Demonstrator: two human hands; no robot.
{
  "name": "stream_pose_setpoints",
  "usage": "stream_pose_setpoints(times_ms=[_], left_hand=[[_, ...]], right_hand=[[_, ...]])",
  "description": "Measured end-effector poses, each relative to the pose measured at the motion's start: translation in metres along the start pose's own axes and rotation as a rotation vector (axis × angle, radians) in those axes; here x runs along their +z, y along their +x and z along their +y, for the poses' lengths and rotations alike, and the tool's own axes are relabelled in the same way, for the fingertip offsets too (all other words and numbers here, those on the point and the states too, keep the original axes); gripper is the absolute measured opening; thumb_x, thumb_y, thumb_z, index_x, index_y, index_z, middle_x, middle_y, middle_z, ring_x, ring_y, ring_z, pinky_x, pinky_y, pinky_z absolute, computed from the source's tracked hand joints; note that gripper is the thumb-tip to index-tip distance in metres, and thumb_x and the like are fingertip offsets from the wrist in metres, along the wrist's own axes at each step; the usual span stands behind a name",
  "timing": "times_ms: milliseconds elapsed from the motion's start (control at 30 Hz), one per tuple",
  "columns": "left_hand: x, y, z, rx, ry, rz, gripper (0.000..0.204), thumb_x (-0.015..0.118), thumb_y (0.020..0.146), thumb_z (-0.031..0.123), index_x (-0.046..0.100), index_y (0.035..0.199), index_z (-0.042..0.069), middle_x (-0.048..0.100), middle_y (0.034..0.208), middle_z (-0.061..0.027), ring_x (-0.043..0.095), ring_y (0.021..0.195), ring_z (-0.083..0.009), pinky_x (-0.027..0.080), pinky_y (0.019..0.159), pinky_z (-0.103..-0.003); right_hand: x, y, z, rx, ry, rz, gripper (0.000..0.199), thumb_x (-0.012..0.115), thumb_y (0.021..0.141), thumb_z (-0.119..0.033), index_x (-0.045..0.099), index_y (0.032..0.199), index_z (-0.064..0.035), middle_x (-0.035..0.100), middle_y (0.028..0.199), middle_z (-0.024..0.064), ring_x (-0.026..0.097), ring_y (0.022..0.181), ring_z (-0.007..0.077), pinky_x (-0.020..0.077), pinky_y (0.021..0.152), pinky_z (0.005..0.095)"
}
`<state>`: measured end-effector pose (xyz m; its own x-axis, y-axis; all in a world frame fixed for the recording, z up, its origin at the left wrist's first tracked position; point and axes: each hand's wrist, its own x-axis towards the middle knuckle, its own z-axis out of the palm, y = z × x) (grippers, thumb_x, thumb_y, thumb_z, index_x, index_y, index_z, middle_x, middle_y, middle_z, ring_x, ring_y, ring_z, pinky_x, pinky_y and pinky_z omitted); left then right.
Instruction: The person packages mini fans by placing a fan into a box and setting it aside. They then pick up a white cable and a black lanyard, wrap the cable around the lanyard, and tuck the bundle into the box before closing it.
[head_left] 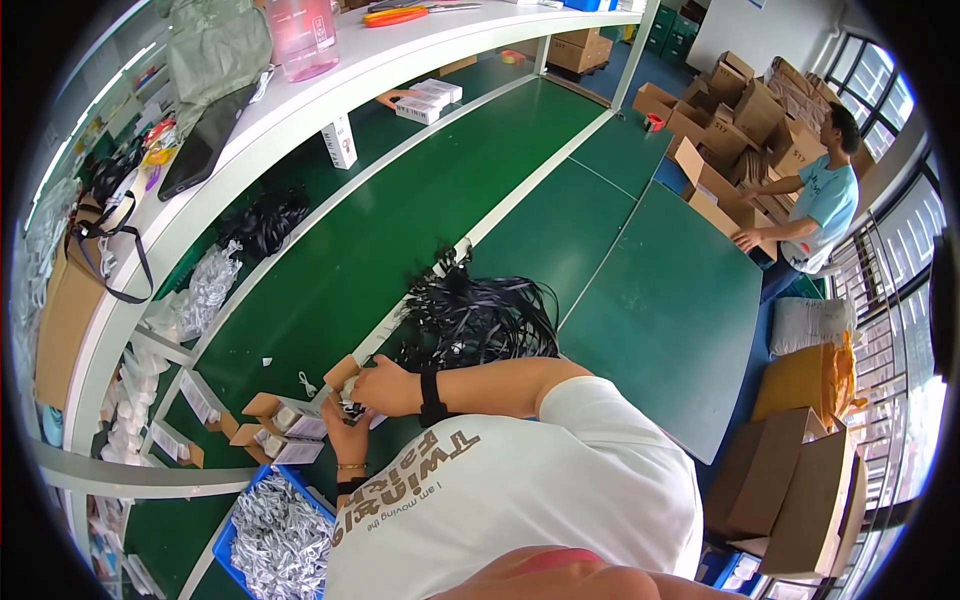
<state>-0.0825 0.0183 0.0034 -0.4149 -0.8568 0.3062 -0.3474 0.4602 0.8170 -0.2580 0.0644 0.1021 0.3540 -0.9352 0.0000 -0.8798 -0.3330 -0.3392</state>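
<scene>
My left hand [346, 437] is closed around the near side of a small cardboard box [341, 373], whose brown flap stands up. From the right, my right hand [388, 388] reaches over the box's mouth with its fingers bent into it. Something pale and dark shows between the hands, too small to name. A short white cable [307, 384] lies just beyond the box. To the left stand more open small boxes [283, 415] with white things inside. Right beside my right hand is a heap of black straps [475, 315].
A blue bin [225, 545] of bagged silvery pieces stands at the near left. Above the green bench [420, 190] runs a white shelf [150, 235] with a phone [205, 145] and pink bottle [302, 40]. A co-worker [822, 195] handles large cartons at the far right.
</scene>
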Motion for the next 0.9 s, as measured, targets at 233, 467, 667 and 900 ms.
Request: stream_pose_setpoints(times_ms=[233, 467, 667, 900], left_hand=[[-0.007, 0.000, 0.025, -0.113, 0.054, -0.059, 0.073, 0.079, 0.061, 0.008, 0.042, 0.123, -0.002, 0.046, 0.120, -0.0182, 0.046, 0.110, -0.0355, 0.039, 0.090, -0.040], [-0.005, -0.002, 0.001, 0.065, 0.036, -0.036, 0.075, 0.075, 0.066, 0.005, 0.036, 0.129, -0.001, 0.042, 0.126, -0.0196, 0.043, 0.115, -0.0348, 0.038, 0.094, -0.040], [0.005, -0.002, 0.005, 0.066, 0.003, -0.028, 0.080, 0.073, 0.069, 0.006, 0.029, 0.135, -0.001, 0.038, 0.132, -0.0200, 0.040, 0.122, -0.0334, 0.035, 0.099, -0.039], [0.003, -0.007, 0.017, -0.057, -0.240, -0.025, 0.082, 0.071, 0.073, 0.006, 0.023, 0.138, -0.003, 0.034, 0.137, -0.0196, 0.038, 0.125, -0.0308, 0.034, 0.102, -0.039]], right_hand=[[0.023, 0.017, -0.005, -0.040, -0.302, 0.142, 0.013, 0.065, 0.073, -0.019, 0.065, 0.085, -0.0139, 0.062, 0.081, 0.0038, 0.059, 0.093, 0.0218, 0.0343, 0.091, 0.0560], [0.013, 0.000, -0.020, -0.023, -0.125, 0.163, 0.011, 0.060, 0.076, -0.018, 0.066, 0.083, -0.0123, 0.063, 0.077, 0.0042, 0.062, 0.083, 0.0238, 0.0274, 0.097, 0.0606], [0.016, 0.006, -0.010, -0.090, -0.151, 0.209, 0.015, 0.058, 0.080, -0.024, 0.063, 0.088, -0.0138, 0.061, 0.076, 0.0017, 0.061, 0.083, 0.0230, 0.0250, 0.098, 0.0631], [0.011, -0.003, -0.018, -0.084, -0.061, 0.305, 0.025, 0.061, 0.078, -0.039, 0.067, 0.083, -0.0145, 0.062, 0.084, 0.0006, 0.054, 0.096, 0.0217, 0.0249, 0.100, 0.0618]])
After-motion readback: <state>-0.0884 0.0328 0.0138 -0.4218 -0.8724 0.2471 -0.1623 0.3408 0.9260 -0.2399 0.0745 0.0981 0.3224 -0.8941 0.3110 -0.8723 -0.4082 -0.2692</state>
